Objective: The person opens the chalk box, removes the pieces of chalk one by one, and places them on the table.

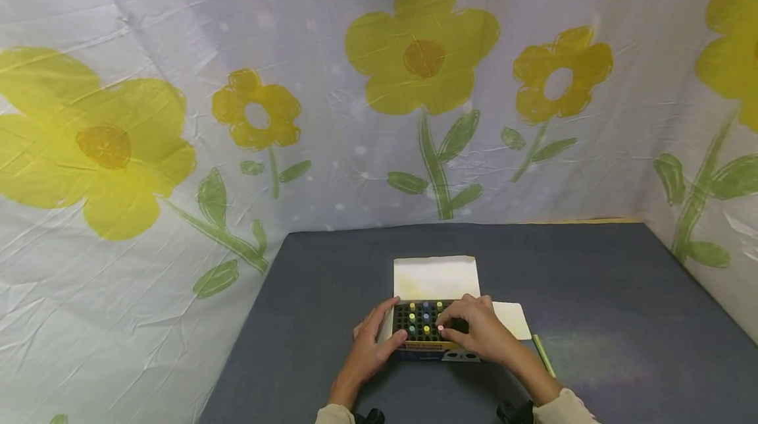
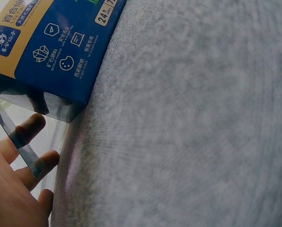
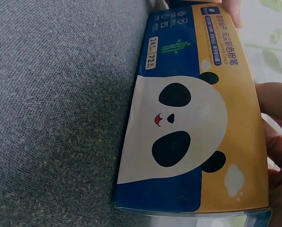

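Our left hand grips the left end of the open blue-and-yellow cardboard box on the dark grey worktop; our right hand pinches a pink chalk stick at its black holed tray. We judge a tilted pinch could knock the yellow chalk stick beside it; a slack left hand might let the box slide.
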The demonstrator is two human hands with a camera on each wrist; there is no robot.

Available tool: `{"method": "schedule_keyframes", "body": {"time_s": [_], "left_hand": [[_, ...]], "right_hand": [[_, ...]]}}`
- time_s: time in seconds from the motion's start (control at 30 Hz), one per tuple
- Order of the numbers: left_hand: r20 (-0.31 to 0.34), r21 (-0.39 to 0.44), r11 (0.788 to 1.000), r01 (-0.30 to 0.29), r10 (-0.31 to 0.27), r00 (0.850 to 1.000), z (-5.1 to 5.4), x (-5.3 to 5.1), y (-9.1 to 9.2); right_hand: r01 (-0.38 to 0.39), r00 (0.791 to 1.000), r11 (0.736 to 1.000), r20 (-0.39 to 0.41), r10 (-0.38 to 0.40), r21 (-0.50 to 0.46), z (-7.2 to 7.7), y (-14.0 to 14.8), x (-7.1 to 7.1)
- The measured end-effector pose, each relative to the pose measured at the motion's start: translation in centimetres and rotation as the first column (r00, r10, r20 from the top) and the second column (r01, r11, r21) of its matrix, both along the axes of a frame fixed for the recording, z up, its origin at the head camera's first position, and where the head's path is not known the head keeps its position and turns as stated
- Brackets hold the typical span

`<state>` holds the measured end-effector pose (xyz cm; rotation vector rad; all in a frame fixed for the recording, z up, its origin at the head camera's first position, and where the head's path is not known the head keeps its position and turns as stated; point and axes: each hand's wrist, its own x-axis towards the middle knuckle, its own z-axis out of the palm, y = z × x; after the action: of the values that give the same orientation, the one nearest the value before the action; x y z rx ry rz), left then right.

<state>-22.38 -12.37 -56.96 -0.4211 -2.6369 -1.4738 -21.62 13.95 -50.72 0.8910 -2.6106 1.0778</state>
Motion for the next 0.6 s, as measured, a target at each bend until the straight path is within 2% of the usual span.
{"method": "schedule_keyframes", "body": {"time_s": [0.6], "left_hand": [[-0.009, 0.005, 1.0, 0.001, -0.001, 1.0, -0.23, -0.21, -0.01]], "right_hand": [[-0.026, 1.0, 0.998, 0.015, 0.027, -0.058, -0.13, 0.04, -0.09]]}}
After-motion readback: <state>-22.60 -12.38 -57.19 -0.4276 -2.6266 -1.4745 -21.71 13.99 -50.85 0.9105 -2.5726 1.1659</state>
